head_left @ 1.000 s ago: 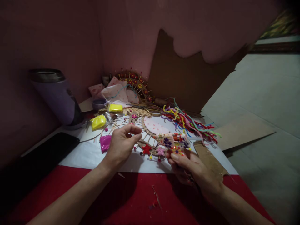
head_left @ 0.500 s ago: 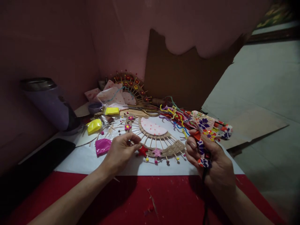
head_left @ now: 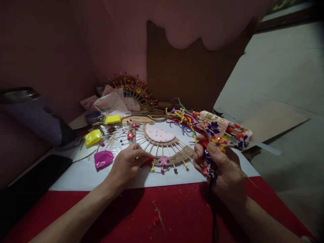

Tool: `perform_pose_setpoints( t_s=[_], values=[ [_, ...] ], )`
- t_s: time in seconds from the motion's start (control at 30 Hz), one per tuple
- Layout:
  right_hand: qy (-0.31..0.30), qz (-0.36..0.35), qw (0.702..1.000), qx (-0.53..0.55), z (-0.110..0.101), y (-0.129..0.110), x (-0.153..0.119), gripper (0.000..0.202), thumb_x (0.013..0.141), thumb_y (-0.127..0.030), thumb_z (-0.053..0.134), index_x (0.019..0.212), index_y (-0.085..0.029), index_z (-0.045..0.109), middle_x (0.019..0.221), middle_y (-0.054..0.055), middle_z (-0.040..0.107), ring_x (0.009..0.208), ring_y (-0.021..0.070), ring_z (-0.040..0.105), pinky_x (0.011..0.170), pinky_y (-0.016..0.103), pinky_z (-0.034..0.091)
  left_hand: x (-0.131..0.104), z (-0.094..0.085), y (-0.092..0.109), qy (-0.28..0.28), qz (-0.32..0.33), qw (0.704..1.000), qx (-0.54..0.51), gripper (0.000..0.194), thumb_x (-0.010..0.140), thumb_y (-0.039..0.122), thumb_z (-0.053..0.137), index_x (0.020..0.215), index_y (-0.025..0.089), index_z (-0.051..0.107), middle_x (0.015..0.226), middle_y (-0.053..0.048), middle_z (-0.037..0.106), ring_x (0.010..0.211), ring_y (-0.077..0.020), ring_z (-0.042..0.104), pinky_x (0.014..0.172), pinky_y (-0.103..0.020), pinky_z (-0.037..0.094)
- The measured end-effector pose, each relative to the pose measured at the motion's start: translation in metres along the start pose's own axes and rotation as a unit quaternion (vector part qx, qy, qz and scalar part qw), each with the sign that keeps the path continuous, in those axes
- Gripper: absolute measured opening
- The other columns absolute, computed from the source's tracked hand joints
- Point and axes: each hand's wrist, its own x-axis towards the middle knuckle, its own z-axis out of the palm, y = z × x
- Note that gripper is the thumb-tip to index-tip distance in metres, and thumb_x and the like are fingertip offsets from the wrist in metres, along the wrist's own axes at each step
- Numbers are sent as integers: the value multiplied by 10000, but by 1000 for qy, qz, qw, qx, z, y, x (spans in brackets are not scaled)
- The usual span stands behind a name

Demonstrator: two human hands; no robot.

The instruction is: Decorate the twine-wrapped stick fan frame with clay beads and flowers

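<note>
My left hand (head_left: 129, 163) is closed in a pinch at a red star (head_left: 150, 161), which its fingers partly cover. That star sits on the twine-wrapped outer band of a half-round stick craft (head_left: 177, 156), beside a pink star (head_left: 163, 161). Dotted pink cloth (head_left: 159, 132) covers the craft's inner half-disc, and small coloured balls tip the sticks. In my right hand (head_left: 220, 163) is a flower-patterned glue gun (head_left: 215, 130), with a pale glue stick (head_left: 268, 147) poking out of its back and a dark cord hanging down.
Several yarn pieces (head_left: 179, 116) lie behind the glue gun's nozzle. Yellow (head_left: 92, 138) and magenta clay packs (head_left: 103, 159) are on the left, near a purple tumbler (head_left: 32, 114) and a black phone-like slab (head_left: 37, 179). Scissors (head_left: 158, 117) and a second craft (head_left: 149, 98) stand farther back.
My left fingers have come down onto the red star, covering more of it. The glue gun has turned a little, showing its glue stick. The whole view has shifted somewhat.
</note>
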Motion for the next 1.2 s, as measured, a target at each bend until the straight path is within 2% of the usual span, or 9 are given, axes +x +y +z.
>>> perform_pose_setpoints(
  t_s=[0.2,0.37,0.5,0.67,0.77,1.03,1.2],
  values=[
    [6,-16,999,-49,-1,1,-1,258,792,-401,568,981,-228,549,688,-6,443,494,94,356,404,234,301,-1,4,-4,-9,30,999,26,249,809,122,509,879,238,717,778,-39,605,697,-138,556,614,-267,454],
    [15,-15,998,-53,0,-1,0,294,780,-412,578,1011,-234,535,695,-4,431,499,93,346,412,241,296,0,5,-4,-16,16,999,38,237,802,128,511,871,234,712,781,-37,597,690,-142,557,609,-275,452],
    [14,-20,998,-62,0,-2,-1,256,790,-429,566,952,-233,539,694,-4,420,500,94,333,411,244,278,2,3,-3,-17,4,1000,24,228,815,146,500,859,227,708,773,-37,589,687,-144,557,598,-272,444],
    [14,-24,997,-70,-1,-2,-2,264,788,-440,569,957,-239,549,678,-14,414,495,95,334,410,239,272,2,-6,0,20,6,999,44,227,723,58,505,692,204,676,760,-16,555,673,-129,542,573,-241,420],
    [16,-27,998,-54,-1,-2,-2,251,790,-423,574,969,-248,551,679,-15,420,497,96,343,415,241,275,0,-10,1,38,6,996,82,234,692,62,526,598,213,678,788,-10,553,670,-123,549,571,-238,412],
    [23,-25,998,-58,-1,-2,-2,248,778,-421,586,946,-242,554,682,-10,431,495,100,346,412,251,269,-2,-6,1,-3,3,991,132,241,712,107,540,686,255,728,856,-14,583,679,-116,572,578,-229,419],
    [18,-29,997,-64,-2,-1,-2,256,790,-421,567,976,-246,549,697,-3,440,496,101,352,408,249,292,-2,-6,0,-11,2,992,123,289,689,69,516,704,257,736,857,-20,585,662,-120,572,579,-249,421]
  ],
)
